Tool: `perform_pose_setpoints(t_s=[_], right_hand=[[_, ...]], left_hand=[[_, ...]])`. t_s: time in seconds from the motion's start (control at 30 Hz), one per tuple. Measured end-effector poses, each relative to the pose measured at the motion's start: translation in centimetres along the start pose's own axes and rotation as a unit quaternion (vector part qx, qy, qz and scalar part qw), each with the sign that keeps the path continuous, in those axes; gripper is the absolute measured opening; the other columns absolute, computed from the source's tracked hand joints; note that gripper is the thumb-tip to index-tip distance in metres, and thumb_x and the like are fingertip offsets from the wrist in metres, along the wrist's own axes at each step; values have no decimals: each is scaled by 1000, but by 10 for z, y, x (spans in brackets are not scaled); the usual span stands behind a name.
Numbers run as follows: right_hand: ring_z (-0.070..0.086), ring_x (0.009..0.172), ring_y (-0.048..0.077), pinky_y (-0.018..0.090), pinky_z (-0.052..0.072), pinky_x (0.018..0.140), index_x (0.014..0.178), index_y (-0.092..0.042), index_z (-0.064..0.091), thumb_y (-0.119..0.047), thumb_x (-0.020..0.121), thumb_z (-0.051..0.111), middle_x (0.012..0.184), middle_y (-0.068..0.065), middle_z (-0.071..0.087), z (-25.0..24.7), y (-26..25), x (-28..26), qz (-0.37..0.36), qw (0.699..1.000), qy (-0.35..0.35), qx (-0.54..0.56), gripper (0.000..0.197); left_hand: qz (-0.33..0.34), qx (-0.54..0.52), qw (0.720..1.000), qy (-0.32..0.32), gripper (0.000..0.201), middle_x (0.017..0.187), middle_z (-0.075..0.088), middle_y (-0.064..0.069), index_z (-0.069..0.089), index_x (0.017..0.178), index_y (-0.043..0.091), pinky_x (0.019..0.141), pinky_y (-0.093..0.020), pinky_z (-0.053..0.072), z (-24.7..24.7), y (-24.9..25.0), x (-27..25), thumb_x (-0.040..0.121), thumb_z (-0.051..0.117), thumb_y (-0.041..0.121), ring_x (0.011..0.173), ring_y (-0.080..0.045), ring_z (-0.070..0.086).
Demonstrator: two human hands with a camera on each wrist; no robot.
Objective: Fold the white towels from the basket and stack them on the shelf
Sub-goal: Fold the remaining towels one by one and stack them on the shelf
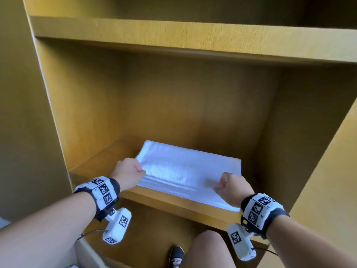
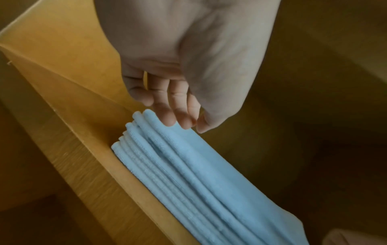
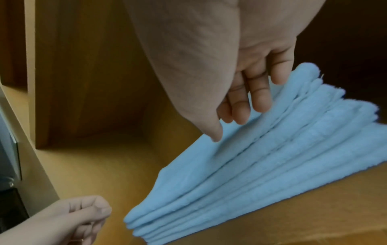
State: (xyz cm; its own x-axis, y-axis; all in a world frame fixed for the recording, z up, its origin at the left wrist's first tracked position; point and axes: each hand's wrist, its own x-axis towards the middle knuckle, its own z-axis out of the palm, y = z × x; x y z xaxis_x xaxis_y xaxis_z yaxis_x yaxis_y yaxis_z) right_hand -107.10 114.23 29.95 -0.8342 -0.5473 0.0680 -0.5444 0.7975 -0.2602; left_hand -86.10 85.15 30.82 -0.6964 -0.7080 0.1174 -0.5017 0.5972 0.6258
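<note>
Both hands sit at the stack of folded towels (image 1: 185, 171) on the middle shelf (image 1: 170, 202). The left hand (image 1: 129, 174), at about nine o'clock of the stack, has its fingers (image 2: 178, 114) curled, tips at the top layer's corner; whether it pinches the cloth or only touches it I cannot tell. The right hand (image 1: 234, 187), at about four o'clock, also looks loosely curled, its thumb and fingers (image 3: 259, 97) resting on the upper fold near the front edge; a true pinch is not clear either. My guess is they are squaring the top towel on the pile, one hand at each end so the layers line up.

That stack lies flat near the shelf's front lip, several folded edges showing one above another in the wrist views. It looks bluish there, white from the head view. The cubby holds nothing else that I can see, and the board above (image 1: 193, 37) shows nothing on it from here. No basket is in view. Below, a knee (image 1: 208, 248) and a dark shoe (image 1: 176, 256) show at six o'clock.
</note>
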Motion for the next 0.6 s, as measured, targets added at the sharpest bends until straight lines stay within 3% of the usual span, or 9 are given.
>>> perform_pose_setpoints(t_s=[0.1, 0.2, 0.27, 0.33, 0.4, 0.5, 0.6], right_hand=[[62, 81, 10, 30, 57, 71, 89, -31, 60, -50, 94, 68, 89, -8, 67, -1, -13, -7, -25, 998, -10, 50, 22], [62, 82, 9, 28, 55, 69, 89, -30, 63, -53, 94, 68, 89, -8, 67, -2, -29, -12, -54, 996, -19, 74, 25], [62, 81, 9, 25, 49, 64, 88, -29, 64, -53, 94, 69, 88, -8, 67, -1, -41, -14, -75, 993, -26, 82, 26], [61, 79, 9, 24, 44, 60, 86, -28, 64, -52, 95, 69, 86, -8, 67, 3, -55, -15, -94, 991, -32, 92, 26], [60, 76, 8, 24, 41, 58, 84, -26, 65, -50, 95, 70, 83, -8, 67, 8, -70, -13, -112, 987, -39, 106, 26], [60, 78, 7, 24, 41, 59, 82, -27, 65, -47, 96, 69, 82, -8, 68, 18, -92, -12, -147, 980, -54, 121, 25], [62, 80, 7, 25, 43, 60, 81, -29, 66, -48, 95, 70, 82, -9, 69, 32, -114, -10, -176, 972, -70, 138, 24]], left_hand=[[24, -6, 1000, -16, 18, 71, 72, 5, 72, 75, 20, 59, -26, 52, -5, 1, -16, 91, 68, 25, 71, -14, 69], [39, -2, 998, -47, 24, 72, 71, -1, 71, 74, 10, 60, -27, 51, -8, -1, -30, 92, 68, 25, 73, -17, 69], [37, -2, 997, -62, 26, 77, 73, -2, 68, 72, 11, 66, -31, 55, -8, -5, -39, 92, 69, 27, 77, -17, 70], [32, -4, 997, -66, 29, 73, 74, 5, 64, 66, 16, 70, -35, 56, -9, -13, -44, 93, 70, 27, 76, -12, 68], [22, -16, 998, -63, 25, 64, 69, 18, 67, 70, 19, 64, -29, 50, -12, -20, -51, 93, 71, 28, 69, -6, 63], [7, -33, 998, -50, 14, 76, 73, 10, 72, 84, 20, 68, -32, 57, -19, -30, -63, 94, 72, 31, 72, -11, 67], [-20, -40, 998, -37, 11, 78, 75, 5, 72, 86, 22, 74, -38, 60, -27, -41, -78, 93, 71, 31, 76, -17, 71]])
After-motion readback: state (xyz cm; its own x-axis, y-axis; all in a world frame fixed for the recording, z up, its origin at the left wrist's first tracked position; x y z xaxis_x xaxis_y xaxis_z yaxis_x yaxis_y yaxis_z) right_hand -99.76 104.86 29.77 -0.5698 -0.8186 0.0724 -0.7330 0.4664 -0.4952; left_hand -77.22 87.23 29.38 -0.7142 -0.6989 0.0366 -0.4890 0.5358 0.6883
